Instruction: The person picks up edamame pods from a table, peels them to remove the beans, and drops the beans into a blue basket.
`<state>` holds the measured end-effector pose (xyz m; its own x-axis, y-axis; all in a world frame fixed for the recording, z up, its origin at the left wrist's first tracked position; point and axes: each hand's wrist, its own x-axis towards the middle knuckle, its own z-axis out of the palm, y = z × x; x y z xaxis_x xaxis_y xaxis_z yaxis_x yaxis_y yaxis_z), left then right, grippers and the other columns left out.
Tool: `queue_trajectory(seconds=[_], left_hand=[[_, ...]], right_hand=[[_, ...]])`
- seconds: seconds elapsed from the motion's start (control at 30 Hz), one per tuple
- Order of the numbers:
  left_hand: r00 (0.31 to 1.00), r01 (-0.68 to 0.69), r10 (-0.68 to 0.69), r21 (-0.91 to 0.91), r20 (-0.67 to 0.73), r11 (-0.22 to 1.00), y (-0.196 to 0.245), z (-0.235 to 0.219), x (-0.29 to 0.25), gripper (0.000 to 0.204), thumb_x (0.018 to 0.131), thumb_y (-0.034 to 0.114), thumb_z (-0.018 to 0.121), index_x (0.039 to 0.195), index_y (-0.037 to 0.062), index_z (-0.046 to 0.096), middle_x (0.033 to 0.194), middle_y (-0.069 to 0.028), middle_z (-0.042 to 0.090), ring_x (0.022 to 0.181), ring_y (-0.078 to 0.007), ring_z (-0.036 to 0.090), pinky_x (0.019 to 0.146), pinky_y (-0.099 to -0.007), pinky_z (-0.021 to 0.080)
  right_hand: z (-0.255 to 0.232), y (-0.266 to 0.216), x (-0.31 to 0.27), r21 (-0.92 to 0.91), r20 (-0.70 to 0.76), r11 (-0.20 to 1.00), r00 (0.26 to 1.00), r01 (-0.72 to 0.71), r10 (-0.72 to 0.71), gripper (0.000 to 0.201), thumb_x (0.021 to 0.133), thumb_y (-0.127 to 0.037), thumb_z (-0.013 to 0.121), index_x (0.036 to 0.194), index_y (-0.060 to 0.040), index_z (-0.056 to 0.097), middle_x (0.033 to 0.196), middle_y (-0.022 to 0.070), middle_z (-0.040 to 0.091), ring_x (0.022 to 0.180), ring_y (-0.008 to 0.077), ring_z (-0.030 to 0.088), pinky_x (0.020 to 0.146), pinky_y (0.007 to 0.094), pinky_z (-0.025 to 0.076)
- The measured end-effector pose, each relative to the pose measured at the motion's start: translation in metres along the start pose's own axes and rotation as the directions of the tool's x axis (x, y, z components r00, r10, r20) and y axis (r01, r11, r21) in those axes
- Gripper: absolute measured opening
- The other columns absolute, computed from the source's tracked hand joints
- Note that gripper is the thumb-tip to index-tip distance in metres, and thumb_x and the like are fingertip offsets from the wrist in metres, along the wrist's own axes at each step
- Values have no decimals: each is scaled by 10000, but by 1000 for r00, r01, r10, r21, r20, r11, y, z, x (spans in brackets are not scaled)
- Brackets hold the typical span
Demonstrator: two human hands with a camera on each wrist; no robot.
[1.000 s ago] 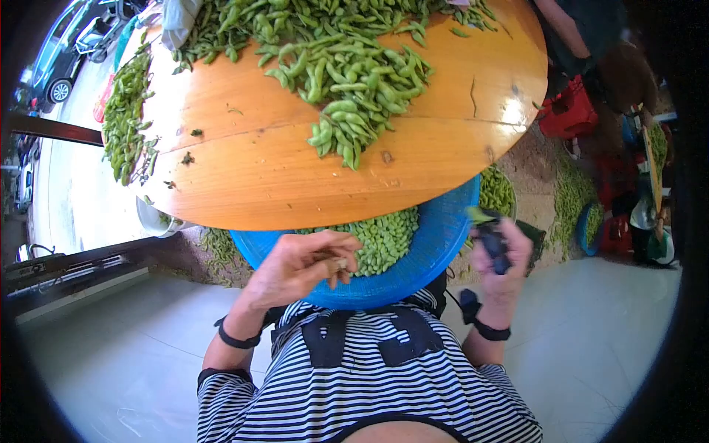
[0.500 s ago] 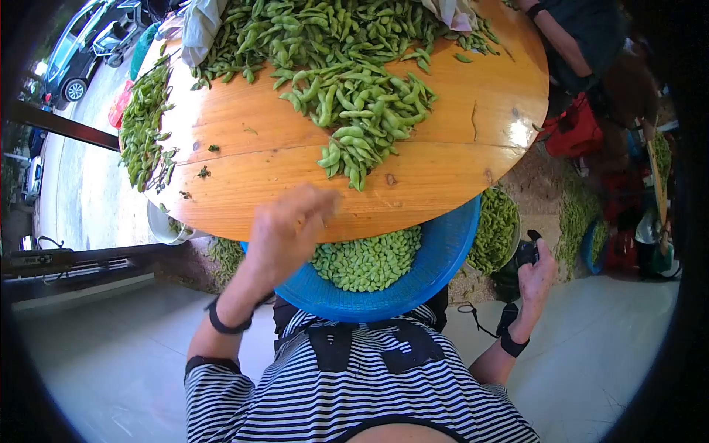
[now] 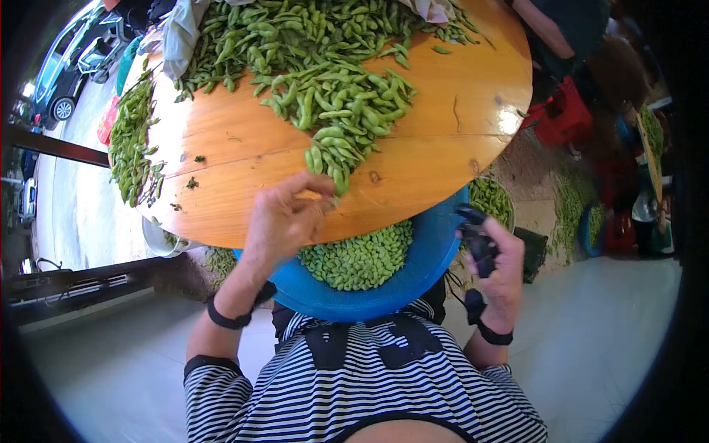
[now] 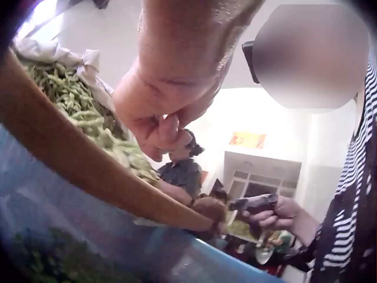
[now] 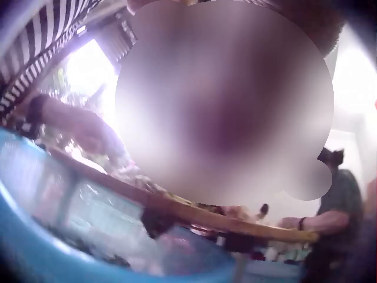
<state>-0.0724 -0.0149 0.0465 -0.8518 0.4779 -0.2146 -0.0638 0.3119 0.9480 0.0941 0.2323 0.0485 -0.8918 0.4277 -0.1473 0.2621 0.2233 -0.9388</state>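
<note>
My left hand (image 3: 284,218) is over the near edge of the wooden table (image 3: 413,173), fingers bent and fingertips right at the lowest green soybean pods (image 3: 336,173) of the heap. In the left wrist view the left hand (image 4: 171,100) shows no pod between its fingers. To the right of the blue basket (image 3: 436,255), my right hand (image 3: 506,269) grips a black handheld tool (image 3: 481,247), whose exact kind is unclear. Shelled green beans (image 3: 358,258) fill the bottom of the basket, which sits partly under the table edge.
Another pile of pods (image 3: 133,140) lies along the table's left side. White buckets stand below, one (image 3: 159,240) at left and one (image 3: 509,199) with pods at right. A red stool (image 3: 565,114) is at far right, near another person's arm (image 3: 543,26).
My left hand moved from above the basket forward to the pods at the table edge. The right hand swung out to the right and came back; the green pod earlier at its tool is gone.
</note>
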Motion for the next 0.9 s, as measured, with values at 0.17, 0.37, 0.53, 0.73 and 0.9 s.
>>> queue_trajectory(seconds=[0.17,0.37,0.53,0.73,0.9], left_hand=[[958,205,-112,-354,265,913,-13,34,-27,91,891,-28,618,981,-21,628,723,-67,649,550,-91,596,462,-203,452],[982,87,-15,-382,188,920,-28,51,-34,66,883,-71,615,945,-56,630,765,-82,645,622,-102,626,495,-212,493],[988,-120,137,-217,68,969,-33,60,-34,67,876,-84,611,941,-72,622,818,-89,651,638,-101,630,509,-208,493],[976,122,-23,-457,216,881,-33,55,-33,77,864,-71,641,927,-33,620,768,-98,646,572,-126,608,466,-222,454],[865,451,-68,-713,496,536,-35,54,-29,31,889,18,663,887,18,632,648,-89,626,526,-108,562,449,-219,409]], right_hand=[[53,-3,8,142,239,986,964,81,-114,117,797,-10,627,902,37,606,764,48,489,648,115,482,577,244,379],[63,-12,7,44,269,970,933,238,-240,114,809,8,638,897,53,582,767,77,464,668,154,469,593,274,374],[61,-10,6,-34,283,963,927,267,-247,129,805,23,634,925,52,596,766,91,453,659,191,473,586,284,377],[60,0,7,-3,246,947,918,321,-311,145,807,49,622,952,45,624,746,79,453,645,172,489,572,278,375],[50,2,2,470,425,856,905,-216,-5,153,810,44,627,963,38,635,730,24,461,640,88,485,553,233,359]])
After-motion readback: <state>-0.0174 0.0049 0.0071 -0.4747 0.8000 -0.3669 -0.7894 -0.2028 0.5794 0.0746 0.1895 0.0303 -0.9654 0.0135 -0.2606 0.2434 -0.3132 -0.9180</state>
